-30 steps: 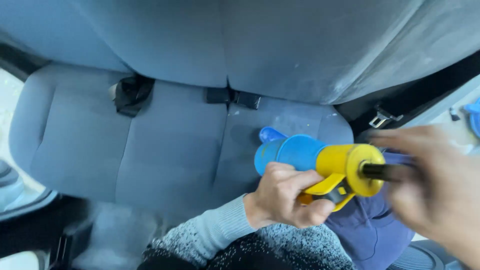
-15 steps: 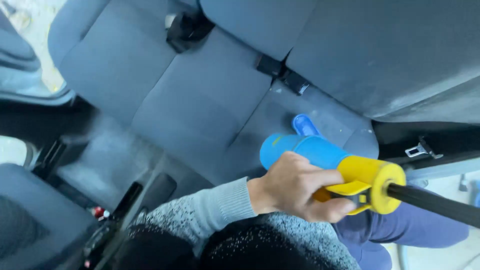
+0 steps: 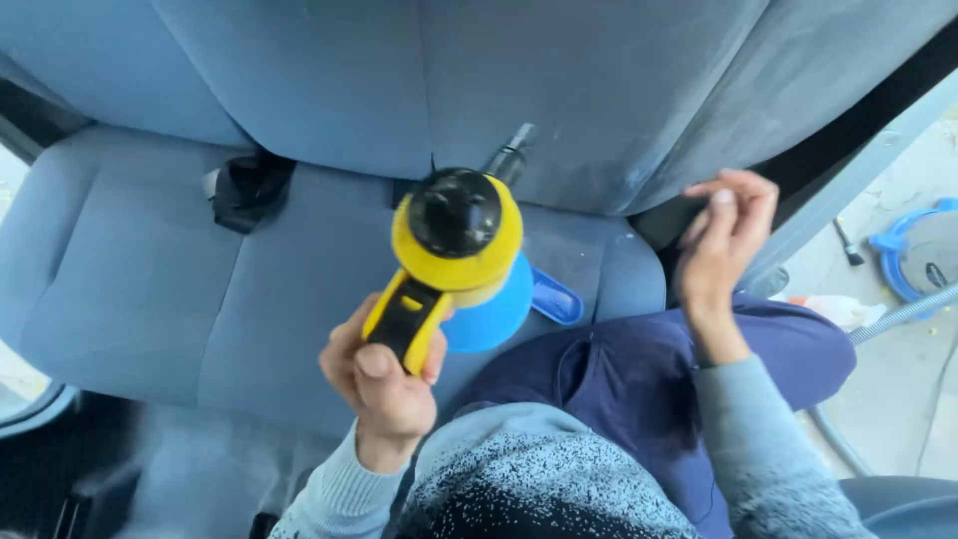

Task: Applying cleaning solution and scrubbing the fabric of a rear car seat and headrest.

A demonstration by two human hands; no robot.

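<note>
Swung round since half a second ago, the yellow and blue spray gun [image 3: 461, 262] no longer lies crosswise with its rear cap toward the right; its black-capped rear end now faces the camera and its dark nozzle [image 3: 510, 158] aims away, at the grey backrest [image 3: 559, 90]. The black line that ran from the cap off to the right is gone from view. As a judgement, the tool has been turned from a carrying position to one trained on the upholstery.

Its long axis runs nearly along the line of sight, from the cap near the lens to the nozzle tip close to the backrest, tilted slightly up and right. It hangs in the air above the grey seat cushion [image 3: 150, 289], over the person's lap.

Gripping the yellow handle, the left hand [image 3: 384, 374] has its fingers curled tight around it, thumb on top. Well apart and free of the tool, the right hand [image 3: 723, 240] is raised near the seat's right edge, its fingers loosely bent with the tips drawn near the thumb, holding nothing visible.

A black belt buckle [image 3: 249, 188] lies on the cushion at left.
</note>
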